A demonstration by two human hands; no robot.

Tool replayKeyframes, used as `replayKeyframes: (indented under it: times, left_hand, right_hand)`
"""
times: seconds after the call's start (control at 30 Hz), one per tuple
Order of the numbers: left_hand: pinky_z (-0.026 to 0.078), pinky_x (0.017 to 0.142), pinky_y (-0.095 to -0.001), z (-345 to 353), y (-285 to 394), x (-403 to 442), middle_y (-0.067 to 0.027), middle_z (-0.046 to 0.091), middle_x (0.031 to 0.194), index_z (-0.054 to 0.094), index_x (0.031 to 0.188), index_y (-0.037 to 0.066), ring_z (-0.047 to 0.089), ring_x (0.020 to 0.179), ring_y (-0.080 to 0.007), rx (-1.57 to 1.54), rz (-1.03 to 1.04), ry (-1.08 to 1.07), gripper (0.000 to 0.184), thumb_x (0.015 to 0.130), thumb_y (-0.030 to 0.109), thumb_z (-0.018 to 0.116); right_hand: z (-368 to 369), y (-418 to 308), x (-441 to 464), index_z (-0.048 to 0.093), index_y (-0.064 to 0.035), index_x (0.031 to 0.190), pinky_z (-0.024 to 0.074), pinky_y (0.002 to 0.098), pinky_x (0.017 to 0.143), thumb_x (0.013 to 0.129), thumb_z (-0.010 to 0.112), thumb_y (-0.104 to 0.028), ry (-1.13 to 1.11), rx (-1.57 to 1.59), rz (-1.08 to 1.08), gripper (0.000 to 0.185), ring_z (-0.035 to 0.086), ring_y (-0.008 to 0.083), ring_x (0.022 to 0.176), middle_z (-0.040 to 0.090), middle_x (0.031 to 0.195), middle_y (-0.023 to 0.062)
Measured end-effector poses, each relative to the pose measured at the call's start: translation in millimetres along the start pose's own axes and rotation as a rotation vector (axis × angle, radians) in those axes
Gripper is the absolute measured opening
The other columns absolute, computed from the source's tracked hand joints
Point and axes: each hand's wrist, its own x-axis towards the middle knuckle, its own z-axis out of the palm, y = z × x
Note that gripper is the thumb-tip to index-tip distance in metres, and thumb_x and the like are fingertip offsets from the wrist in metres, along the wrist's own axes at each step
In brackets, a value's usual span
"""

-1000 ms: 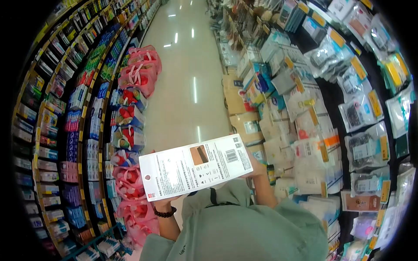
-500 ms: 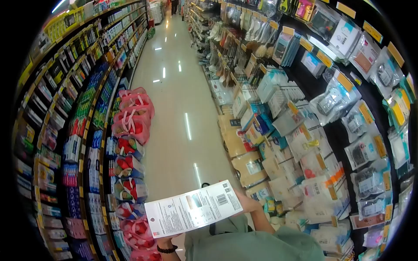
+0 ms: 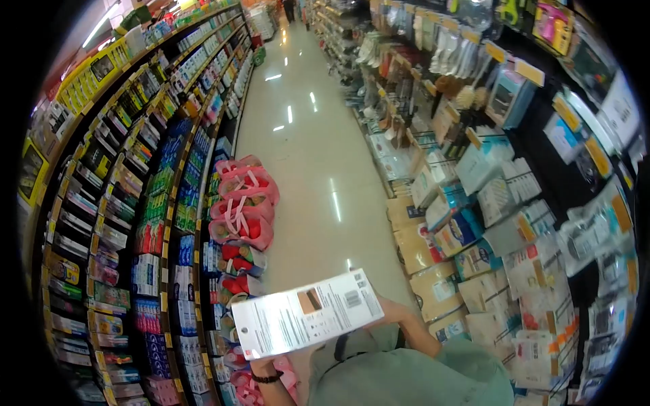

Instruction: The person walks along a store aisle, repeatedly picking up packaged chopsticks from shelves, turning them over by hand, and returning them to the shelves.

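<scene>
A flat white box point(image 3: 284, 325) with printed text, a small brown picture and a barcode is held in front of my torso, its printed face toward me. My left hand point(image 3: 264, 367) grips its lower left corner from below, mostly hidden behind the box; a dark beaded bracelet circles that wrist. At the box's right end, my right hand point(image 3: 391, 311) holds the edge, with its fingers hidden behind it. Glare washes out part of the print.
Shelves of toothpaste and other boxes point(image 3: 145, 277) line the left side. Pink bags point(image 3: 247, 199) stand on the floor along them. On the right hang packaged kitchen goods and cutting boards point(image 3: 433, 291). A shiny aisle floor point(image 3: 305, 169) runs ahead to a distant person point(image 3: 289, 10).
My view has turned left, so the shelves and pink bags sit farther right in the picture. The box stays in both hands, its glare shifted and its small picture now showing brown.
</scene>
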Motion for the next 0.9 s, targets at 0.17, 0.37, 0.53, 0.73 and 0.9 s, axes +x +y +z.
replayKeyframes:
  times: [0.17, 0.37, 0.53, 0.73, 0.9]
  left_hand:
    - [0.052, 0.095, -0.0360, 13, 9, 77, -0.0082, 0.066, 0.125, 0.057, 0.134, 0.004, 0.063, 0.113, -0.0208, 0.101, -0.041, -0.079, 0.065, 0.073, -0.002, 0.079]
    - [0.052, 0.095, -0.0359, 33, -7, 176, -0.0080, 0.066, 0.125, 0.057, 0.133, 0.004, 0.063, 0.113, -0.0206, 0.353, -0.243, -0.363, 0.064, 0.074, -0.001, 0.080]
    - [0.052, 0.095, -0.0358, 62, -43, 286, -0.0079, 0.066, 0.125, 0.058, 0.132, 0.004, 0.063, 0.113, -0.0203, 0.519, -0.337, -0.638, 0.063, 0.074, 0.000, 0.081]
    - [0.052, 0.095, -0.0351, 135, -69, 449, -0.0070, 0.067, 0.123, 0.060, 0.130, 0.004, 0.064, 0.112, -0.0192, 0.474, -0.313, -0.793, 0.060, 0.074, 0.003, 0.084]
    - [0.054, 0.092, -0.0341, 199, -73, 569, -0.0053, 0.070, 0.120, 0.065, 0.124, 0.005, 0.065, 0.107, -0.0175, 0.304, -0.301, -0.787, 0.055, 0.073, 0.004, 0.086]
  right_hand:
    - [-46, 16, 72, -0.004, -0.0044, 0.158, 0.0359, 0.0370, 0.112, 0.068, 0.091, -0.012, 0.040, 0.270, 0.120, 0.131, 0.039, 0.0224, 0.136, 0.033, 0.155, 0.0154]
    - [-103, 29, 115, -0.004, -0.0041, 0.158, 0.0365, 0.0372, 0.112, 0.069, 0.091, -0.012, 0.092, 0.289, 0.156, 0.131, 0.040, 0.0226, 0.135, 0.036, 0.153, 0.0157]
    - [-170, 50, 148, -0.005, -0.0038, 0.157, 0.0371, 0.0374, 0.111, 0.069, 0.091, -0.011, 0.184, 0.233, 0.186, 0.130, 0.042, 0.0228, 0.134, 0.038, 0.152, 0.0159]
    - [-285, 43, 225, -0.005, -0.0035, 0.157, 0.0377, 0.0377, 0.111, 0.070, 0.090, -0.011, 0.266, 0.043, 0.197, 0.130, 0.043, 0.0230, 0.132, 0.041, 0.150, 0.0162]
    - [-370, 24, 314, -0.005, -0.0032, 0.157, 0.0383, 0.0379, 0.110, 0.070, 0.090, -0.011, 0.285, -0.148, 0.182, 0.129, 0.044, 0.0232, 0.131, 0.043, 0.148, 0.0164]
